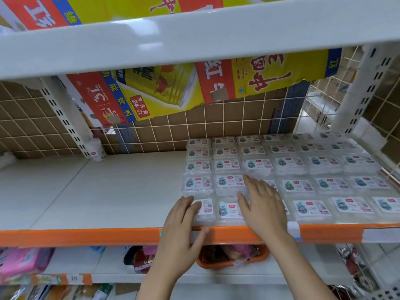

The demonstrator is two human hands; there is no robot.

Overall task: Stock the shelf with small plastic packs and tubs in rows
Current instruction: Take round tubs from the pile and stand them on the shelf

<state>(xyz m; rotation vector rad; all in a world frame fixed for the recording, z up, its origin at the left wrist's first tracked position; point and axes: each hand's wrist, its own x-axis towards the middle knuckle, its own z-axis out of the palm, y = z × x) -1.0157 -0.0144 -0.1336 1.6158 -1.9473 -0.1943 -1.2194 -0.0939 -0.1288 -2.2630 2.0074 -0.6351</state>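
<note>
Clear packs (298, 186) with white labels lie flat in rows on the right part of the shelf (108, 191), reaching its orange front edge. The left hand (184, 221) rests with straight fingers against the front-left pack (205, 210); its grip is open. The right hand (263, 202) lies flat, fingers spread, on packs just right of that one, gripping nothing. A white tub (96, 149) stands at the shelf's back left.

Clear packs (300, 187) carry white labels with teal figures and red marks, the shelf (108, 191) is off-white with an orange edge (86, 236), the cardboard (194, 87) behind is yellow, red and blue, and the basket (233, 264) below is orange.
</note>
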